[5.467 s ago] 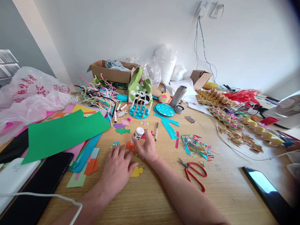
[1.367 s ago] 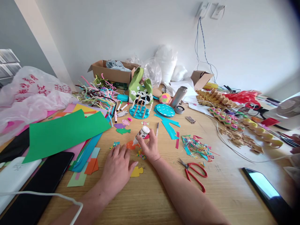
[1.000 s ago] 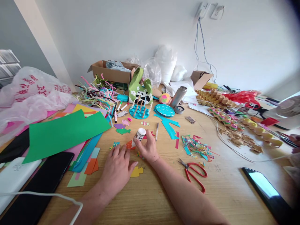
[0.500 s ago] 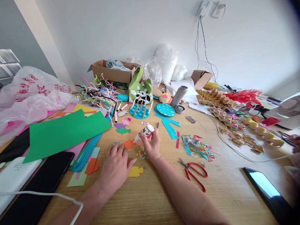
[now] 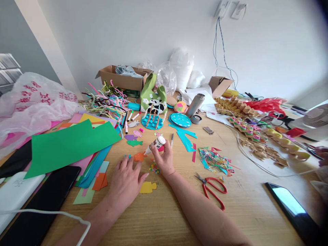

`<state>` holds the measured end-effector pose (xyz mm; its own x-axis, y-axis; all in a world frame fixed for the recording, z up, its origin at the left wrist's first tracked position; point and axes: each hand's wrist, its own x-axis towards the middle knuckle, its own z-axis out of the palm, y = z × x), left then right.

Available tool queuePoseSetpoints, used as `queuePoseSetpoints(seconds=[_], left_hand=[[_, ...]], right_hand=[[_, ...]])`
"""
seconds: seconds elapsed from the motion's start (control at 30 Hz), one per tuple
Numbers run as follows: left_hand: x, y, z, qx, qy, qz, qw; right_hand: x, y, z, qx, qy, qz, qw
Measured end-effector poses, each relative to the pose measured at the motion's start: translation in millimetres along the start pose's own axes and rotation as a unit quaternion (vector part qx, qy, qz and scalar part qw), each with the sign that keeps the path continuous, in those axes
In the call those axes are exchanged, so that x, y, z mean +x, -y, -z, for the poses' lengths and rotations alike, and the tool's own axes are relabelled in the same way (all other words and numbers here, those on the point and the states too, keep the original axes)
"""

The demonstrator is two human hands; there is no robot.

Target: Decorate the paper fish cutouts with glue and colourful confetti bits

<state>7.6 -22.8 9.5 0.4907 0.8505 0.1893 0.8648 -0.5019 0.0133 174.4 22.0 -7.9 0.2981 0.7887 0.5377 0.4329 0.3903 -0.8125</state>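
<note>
My right hand is closed around a white glue bottle, tilted nozzle-down over an orange paper fish. The nozzle tip is at the fish's right end; I cannot tell whether it touches. My left hand lies flat with fingers stretched out, its fingertips at the fish's left edge beside some blue bits. A yellow paper fish rests near my left thumb. Small coloured paper dots are heaped between the hands. Farther back lie a green paper fish, a purple one and a pink one.
Red-handled scissors and paper scraps lie to the right, with a phone beyond. Coloured paper sheets are stacked at left. A steel flask stands behind. Another person's hand shows at the far right edge.
My right hand and the glue bottle have shifted slightly left, the nozzle moving along the orange fish's right end. My left hand stays nearly in place.
</note>
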Motion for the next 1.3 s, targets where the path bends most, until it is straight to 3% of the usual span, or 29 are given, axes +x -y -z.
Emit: queuePoseSetpoints(seconds=[0.93, 1.13, 1.3], left_hand=[[-2, -3, -2.1, 0.007, 0.023, 0.01, 1.0], [-2, -4, 0.0, 0.008, 0.035, 0.012, 0.999], [-2, -4, -1.3, 0.005, 0.039, 0.01, 0.999]], right_hand=[[-2, -4, -2, -0.053, 0.035, -0.002, 0.998], [3, -4, -3, 0.082, 0.003, -0.068, 0.994], [17, -8, -2, 0.242, -0.067, -0.182, 0.951]])
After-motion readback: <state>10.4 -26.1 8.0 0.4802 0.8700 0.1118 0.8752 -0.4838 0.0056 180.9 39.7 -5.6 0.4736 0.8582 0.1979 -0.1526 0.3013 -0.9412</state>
